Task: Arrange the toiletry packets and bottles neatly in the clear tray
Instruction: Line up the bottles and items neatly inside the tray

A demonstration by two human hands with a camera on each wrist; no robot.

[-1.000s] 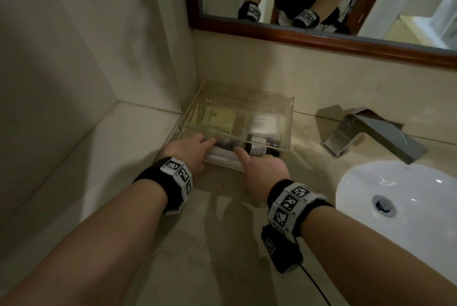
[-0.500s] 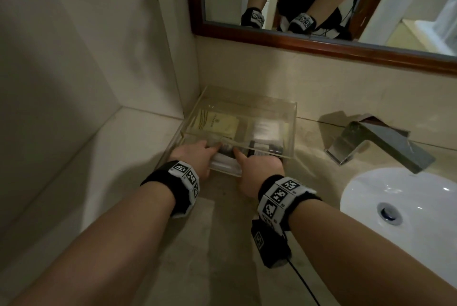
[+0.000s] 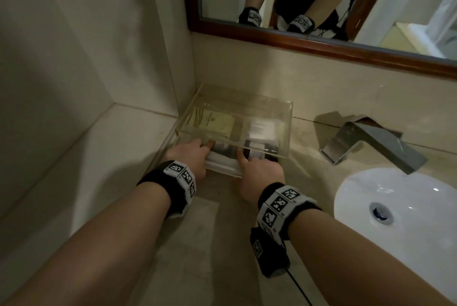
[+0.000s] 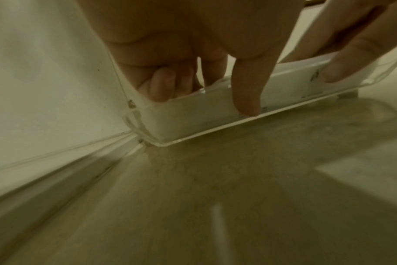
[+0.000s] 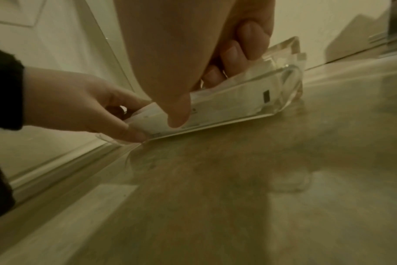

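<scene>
Where thumbs show (wrist views); tray (image 3: 284,132).

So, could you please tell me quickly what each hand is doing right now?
Left hand: grips the long white packet in the clear plastic tray.
Right hand: grips the same packet.

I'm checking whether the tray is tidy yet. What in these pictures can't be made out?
- Print on the beige packet: head view, too small.
- Bottles at the front of the clear tray: head view, partly hidden by both hands, count unclear.
- Left hand fingertips: left wrist view, hidden behind the white packet.
- Tray's back half: wrist views, blocked by the hands.
</scene>
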